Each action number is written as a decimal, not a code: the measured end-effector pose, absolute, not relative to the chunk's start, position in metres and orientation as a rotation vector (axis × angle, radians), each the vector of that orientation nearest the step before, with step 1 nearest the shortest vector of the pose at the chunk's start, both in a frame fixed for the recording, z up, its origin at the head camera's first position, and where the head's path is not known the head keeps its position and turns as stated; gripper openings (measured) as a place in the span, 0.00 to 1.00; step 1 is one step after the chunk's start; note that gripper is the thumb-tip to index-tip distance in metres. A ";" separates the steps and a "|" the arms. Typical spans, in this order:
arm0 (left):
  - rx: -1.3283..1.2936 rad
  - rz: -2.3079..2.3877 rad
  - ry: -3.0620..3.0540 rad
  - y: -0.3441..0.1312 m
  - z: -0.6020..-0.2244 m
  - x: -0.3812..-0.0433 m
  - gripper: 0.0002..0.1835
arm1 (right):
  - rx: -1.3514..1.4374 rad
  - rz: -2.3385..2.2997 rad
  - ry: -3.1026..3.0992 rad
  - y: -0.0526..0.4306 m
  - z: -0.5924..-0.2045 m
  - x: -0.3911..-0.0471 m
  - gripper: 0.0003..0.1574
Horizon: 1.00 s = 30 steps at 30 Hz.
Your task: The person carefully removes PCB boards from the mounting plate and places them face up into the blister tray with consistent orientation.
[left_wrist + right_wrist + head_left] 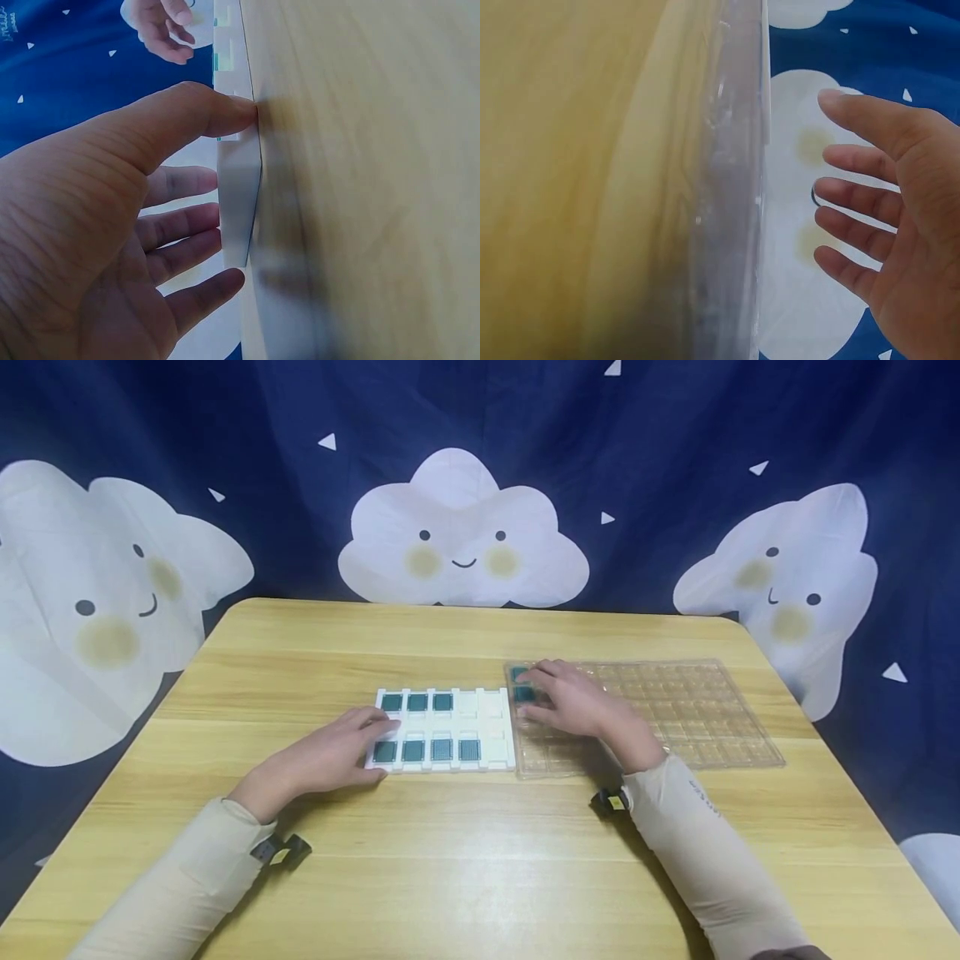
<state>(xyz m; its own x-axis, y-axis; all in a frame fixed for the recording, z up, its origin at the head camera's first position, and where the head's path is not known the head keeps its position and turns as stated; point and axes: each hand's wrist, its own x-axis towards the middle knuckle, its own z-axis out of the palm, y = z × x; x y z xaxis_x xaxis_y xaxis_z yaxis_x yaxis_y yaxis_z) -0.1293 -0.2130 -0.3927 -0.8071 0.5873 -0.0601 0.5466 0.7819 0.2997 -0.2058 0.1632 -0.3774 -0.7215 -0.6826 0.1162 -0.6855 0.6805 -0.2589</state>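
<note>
My left hand (333, 752) is at the left end of a white tray (495, 727) on the table. Its thumb touches the tray's near edge, and its loosely spread fingers lie along the left end, as the left wrist view shows. Several green square chips (417, 702) sit in the white tray's two rows of pockets. My right hand (573, 700) hovers over the left part of a clear plastic tray (690, 710), fingers apart and nothing between them. Two green chips (523, 693) lie in that tray's left column, near the right fingertips. In the right wrist view, the hand is above the clear tray's side wall (731, 195).
The trays stand side by side on a wooden table (480, 860), the clear one on the right. Vacant pockets show at the white tray's right end. A dark blue curtain (285, 410) with smiling clouds hangs behind the table. Each sleeve carries a dark wrist device (281, 852).
</note>
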 end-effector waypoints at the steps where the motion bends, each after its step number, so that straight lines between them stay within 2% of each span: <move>1: 0.905 0.408 2.821 -0.213 -0.392 -0.129 0.41 | 1.177 0.448 -2.860 0.163 -0.378 -0.206 0.34; 30: 0.930 0.395 2.825 -0.214 -0.394 -0.131 0.40 | 1.452 0.452 -2.781 0.130 -0.376 -0.181 0.34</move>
